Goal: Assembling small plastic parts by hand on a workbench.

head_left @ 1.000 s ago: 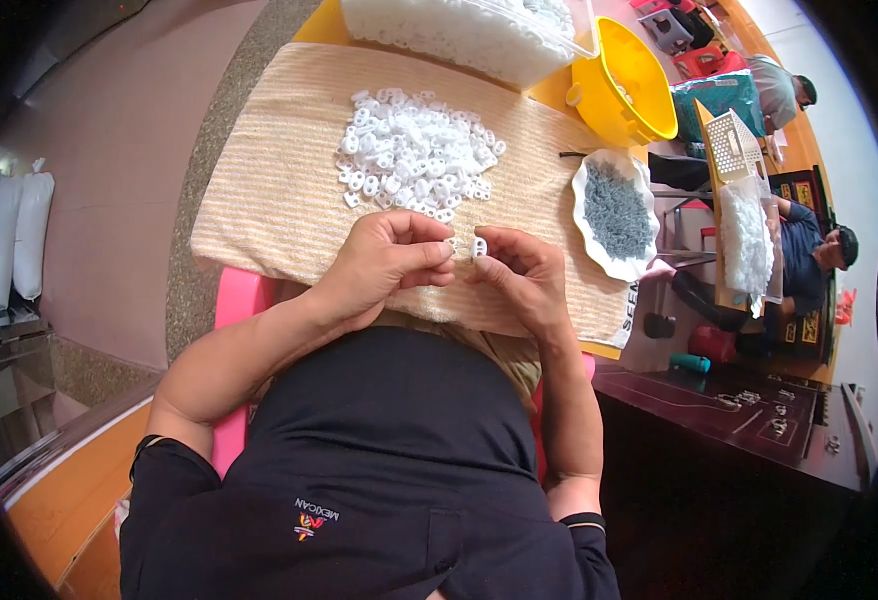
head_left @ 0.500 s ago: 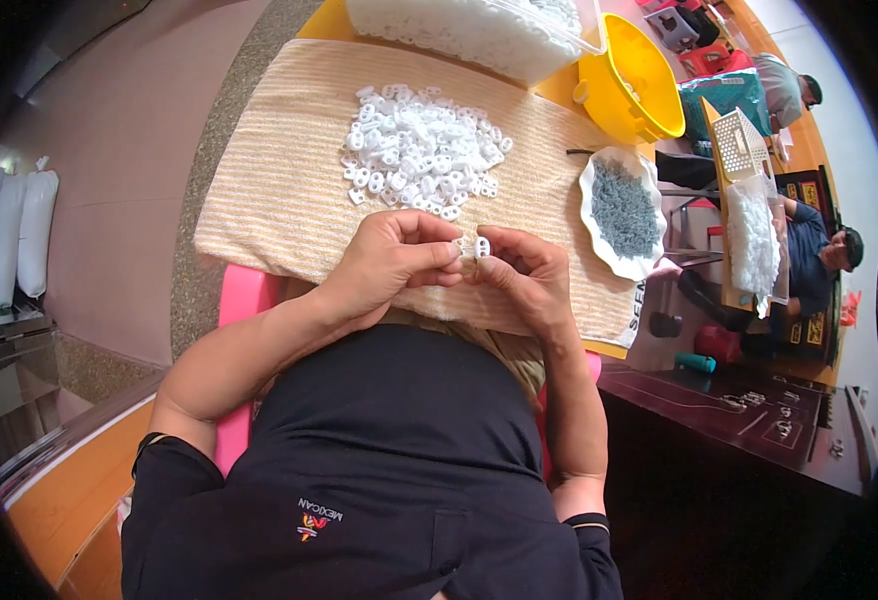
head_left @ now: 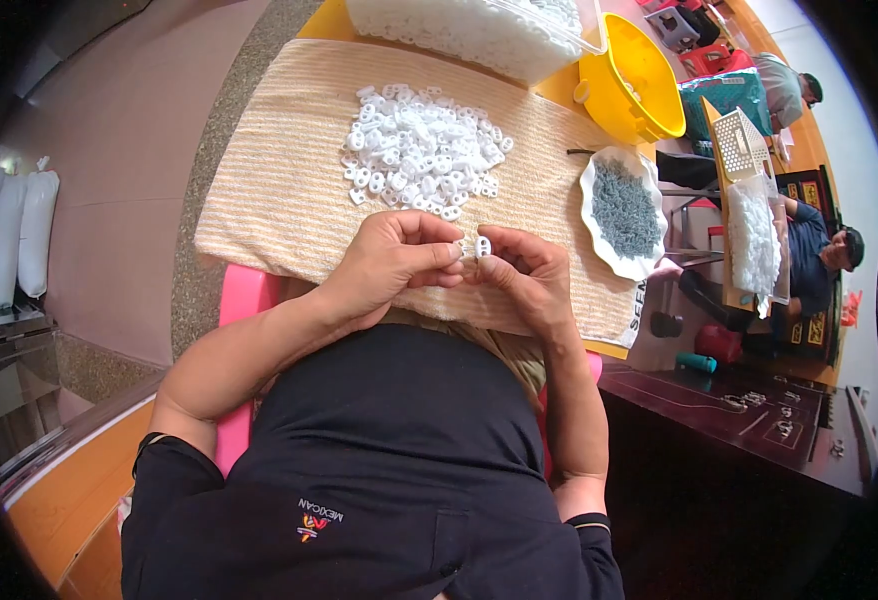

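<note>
Between the thumb and forefinger of my right hand (head_left: 531,268) stands a small white plastic cord-lock piece (head_left: 483,246) with holes in its face. My left hand (head_left: 399,255) faces it a short gap away, thumb and fingertips pinched together; anything held there is too small to make out. Both hands are above the near part of a striped beige towel (head_left: 269,170). Just beyond them lies a loose heap of similar white plastic pieces (head_left: 424,150). To the right, a white scalloped dish (head_left: 588,190) holds many tiny grey pieces (head_left: 624,212), possibly springs.
A clear plastic bin (head_left: 459,45) full of white pieces and a yellow bucket (head_left: 609,75) stand at the table's far side. A thin dark stick (head_left: 580,152) lies by the dish. At right, a person (head_left: 814,250) sits at another table near a white perforated basket (head_left: 741,142).
</note>
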Tool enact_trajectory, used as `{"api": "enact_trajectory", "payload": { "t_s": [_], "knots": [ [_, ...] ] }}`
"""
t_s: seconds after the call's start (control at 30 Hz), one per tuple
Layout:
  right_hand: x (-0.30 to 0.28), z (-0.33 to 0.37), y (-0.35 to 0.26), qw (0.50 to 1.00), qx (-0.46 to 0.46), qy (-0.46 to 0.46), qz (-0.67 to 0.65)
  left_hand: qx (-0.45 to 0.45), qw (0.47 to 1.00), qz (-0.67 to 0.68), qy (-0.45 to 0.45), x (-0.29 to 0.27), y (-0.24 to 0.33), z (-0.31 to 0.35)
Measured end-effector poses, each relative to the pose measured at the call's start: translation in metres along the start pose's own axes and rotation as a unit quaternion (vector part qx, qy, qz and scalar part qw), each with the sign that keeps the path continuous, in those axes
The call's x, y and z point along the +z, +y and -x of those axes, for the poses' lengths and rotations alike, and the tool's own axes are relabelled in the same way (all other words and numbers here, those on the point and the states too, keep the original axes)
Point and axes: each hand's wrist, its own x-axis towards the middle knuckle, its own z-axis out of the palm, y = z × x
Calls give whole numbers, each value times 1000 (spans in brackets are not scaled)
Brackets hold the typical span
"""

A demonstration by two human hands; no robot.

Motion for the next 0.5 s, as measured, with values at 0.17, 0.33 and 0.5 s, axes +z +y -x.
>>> {"api": "enact_trajectory", "payload": {
  "t_s": [0.17, 0.33, 0.5],
  "knots": [
    [0, 0, 2, 1000, -1, 0, -11, -3, 1000, -2, 2, 1, 1, 1],
    [-1, 0, 4, 1000, -1, -7, -14, -3, 1000, 0, -2, 0, 0, 0],
    [1, 0, 3, 1000, 3, 15, -8, -2, 1000, 4, -4, 1, 0, 0]
  ]
}}
